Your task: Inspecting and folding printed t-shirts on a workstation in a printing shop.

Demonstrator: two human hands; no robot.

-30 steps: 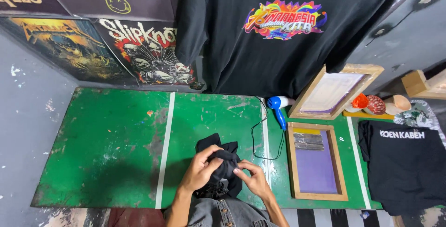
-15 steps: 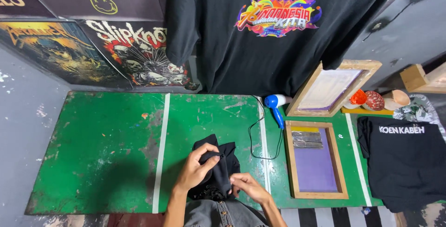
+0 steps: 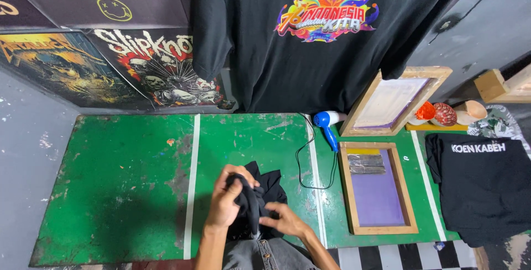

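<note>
A bunched black garment [image 3: 266, 188] lies at the near edge of the green table [image 3: 127, 181], partly lifted. My left hand [image 3: 227, 203] grips a fold of the cloth and holds it up. My right hand [image 3: 285, 220] pinches the same cloth from the right, lower down. Both hands sit close together over the table's near middle. Most of the garment is crumpled under and between my fingers.
A flat wooden screen frame [image 3: 377, 228] with a purple mesh lies to the right. A blue hair dryer [image 3: 326, 123] with its black cord sits behind it. A second frame [image 3: 409, 74] leans on the wall. A black shirt [image 3: 487, 187] lies far right; another hangs above.
My hands have gathered the black cloth higher and tighter, the left hand lifting a fold. The view has shifted slightly.
</note>
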